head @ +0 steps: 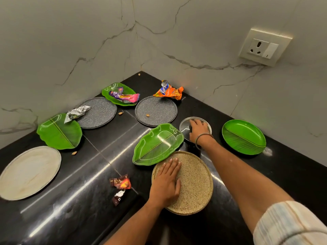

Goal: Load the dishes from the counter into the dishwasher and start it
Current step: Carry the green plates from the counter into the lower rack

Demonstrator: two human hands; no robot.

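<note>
— Nearest us, her left hand (165, 181) is lying spread and flat on the speckled tan plate (192, 184), probably steadying it; a leaf-shaped green plate (155, 145) is overlapping its far rim.

— And the right hand (199, 129)?

— It's curling over a steel lid (185, 126) on a dark container (193, 147); whether it's truly gripping, I cannot tell; more plates are waiting on the black counter (70, 200), wrappers among them; no dishwasher in sight.

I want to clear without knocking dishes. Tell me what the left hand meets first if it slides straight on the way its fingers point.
The left hand lies flat on the speckled beige plate, fingers pointing away. Straight ahead, it likely meets the green leaf-shaped plate, whose near edge overlaps the beige plate's rim.
</note>
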